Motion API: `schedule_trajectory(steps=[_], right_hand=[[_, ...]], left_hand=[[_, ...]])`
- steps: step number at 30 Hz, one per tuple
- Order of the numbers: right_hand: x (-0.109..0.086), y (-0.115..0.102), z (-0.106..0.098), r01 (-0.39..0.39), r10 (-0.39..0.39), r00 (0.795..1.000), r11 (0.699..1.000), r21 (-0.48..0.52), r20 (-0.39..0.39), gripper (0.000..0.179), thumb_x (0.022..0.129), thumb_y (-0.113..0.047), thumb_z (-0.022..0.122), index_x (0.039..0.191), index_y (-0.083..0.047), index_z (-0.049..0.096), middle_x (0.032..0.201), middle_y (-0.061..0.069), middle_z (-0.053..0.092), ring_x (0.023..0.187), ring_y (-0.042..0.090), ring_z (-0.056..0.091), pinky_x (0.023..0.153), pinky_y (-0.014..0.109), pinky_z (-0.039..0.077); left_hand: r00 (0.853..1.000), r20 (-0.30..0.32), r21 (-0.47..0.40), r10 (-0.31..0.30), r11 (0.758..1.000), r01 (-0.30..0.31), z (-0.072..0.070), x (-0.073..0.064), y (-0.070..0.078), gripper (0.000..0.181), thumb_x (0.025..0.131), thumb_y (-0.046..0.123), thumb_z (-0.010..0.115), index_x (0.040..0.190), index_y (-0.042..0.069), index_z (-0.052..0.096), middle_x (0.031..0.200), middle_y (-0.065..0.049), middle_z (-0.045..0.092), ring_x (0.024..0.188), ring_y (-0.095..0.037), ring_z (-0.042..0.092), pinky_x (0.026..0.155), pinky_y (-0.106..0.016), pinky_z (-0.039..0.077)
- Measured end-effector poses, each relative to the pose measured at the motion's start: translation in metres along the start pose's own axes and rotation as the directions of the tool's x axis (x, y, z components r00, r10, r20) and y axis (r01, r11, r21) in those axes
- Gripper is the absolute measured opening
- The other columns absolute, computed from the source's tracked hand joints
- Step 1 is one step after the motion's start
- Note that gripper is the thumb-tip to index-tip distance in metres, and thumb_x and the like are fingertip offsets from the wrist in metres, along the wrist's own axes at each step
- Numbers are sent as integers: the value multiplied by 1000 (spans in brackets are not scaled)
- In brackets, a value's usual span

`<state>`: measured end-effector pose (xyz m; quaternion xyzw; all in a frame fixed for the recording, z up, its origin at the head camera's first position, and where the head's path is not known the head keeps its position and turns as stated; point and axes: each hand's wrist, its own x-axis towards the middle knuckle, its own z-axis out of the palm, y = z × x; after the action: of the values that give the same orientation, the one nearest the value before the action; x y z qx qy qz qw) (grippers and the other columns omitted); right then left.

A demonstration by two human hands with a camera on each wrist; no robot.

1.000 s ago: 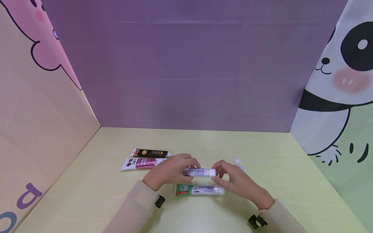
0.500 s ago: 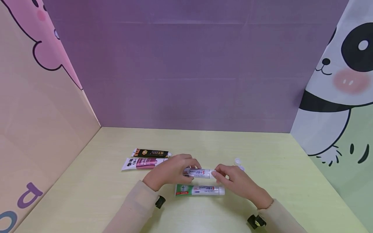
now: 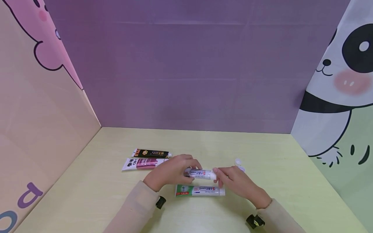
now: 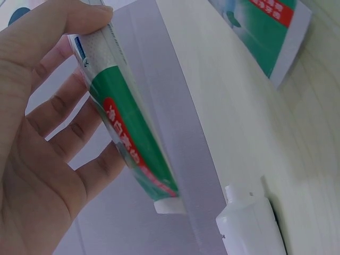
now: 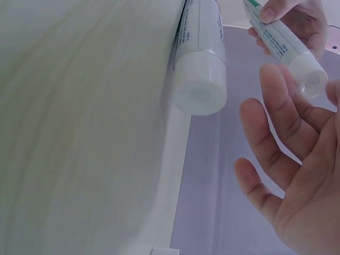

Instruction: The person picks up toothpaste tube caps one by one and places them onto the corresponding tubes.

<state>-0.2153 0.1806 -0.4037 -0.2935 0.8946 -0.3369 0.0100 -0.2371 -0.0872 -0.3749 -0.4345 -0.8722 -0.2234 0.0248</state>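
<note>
Over the table point(image 3: 87, 194), the left hand point(image 3: 171, 171) holds a tube point(image 3: 200, 174) crosswise, right hand point(image 3: 239, 182) pinching its rightward cap point(image 3: 212, 175).

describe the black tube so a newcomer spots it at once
On the pale table, before the purple wall, look past the left hand. The black tube lies farthest back, its dark body unlike the pink-and-white tube just in front.

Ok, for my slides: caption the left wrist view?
Left hand gripping a green and white toothpaste tube with red band.
</note>
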Motion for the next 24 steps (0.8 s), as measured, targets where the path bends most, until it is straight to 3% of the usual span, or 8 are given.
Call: schedule_trajectory(steps=[5,8,11,18,24], right_hand=[[-2,2,-2,-5,5,1000,1000,-10,-16,47,109,-33,40,74,-18,68,73,-12,65,69,7,57,62,27,46],[-3,3,-3,19,-20,1000,1000,-5,-23,32,108,-32,44,91,-20,69,80,-9,68,78,8,61,68,29,49],[-3,3,-3,41,-40,999,999,16,-26,15,105,-34,53,108,-22,60,87,-6,67,81,9,60,67,28,47],[-3,0,-3,88,-85,996,984,157,-26,35,93,-32,73,115,-17,50,98,-5,61,86,14,60,57,27,50],[-3,1,-1,134,-131,991,976,172,-32,34,91,-25,76,113,-16,52,99,-3,61,84,14,61,58,30,53]], left_hand=[[1000,-8,2,4,1000,-4,-1,-1,0,32,81,11,77,113,17,72,102,6,65,84,-7,56,76,-19,50],[1000,-11,-11,4,1000,-4,-1,-1,-1,32,82,11,77,113,16,72,102,6,65,84,-7,55,75,-19,50],[1000,-14,-21,4,1000,-5,-1,-1,-1,32,82,10,76,113,16,72,101,6,64,83,-7,55,74,-19,50],[1000,-28,-10,14,1000,-14,-1,-1,-3,32,81,11,76,112,16,72,100,6,64,82,-7,55,73,-20,50],[1000,-14,-26,-2,1000,2,0,-1,-2,32,82,11,76,112,17,72,99,7,64,81,-7,55,72,-19,50]])
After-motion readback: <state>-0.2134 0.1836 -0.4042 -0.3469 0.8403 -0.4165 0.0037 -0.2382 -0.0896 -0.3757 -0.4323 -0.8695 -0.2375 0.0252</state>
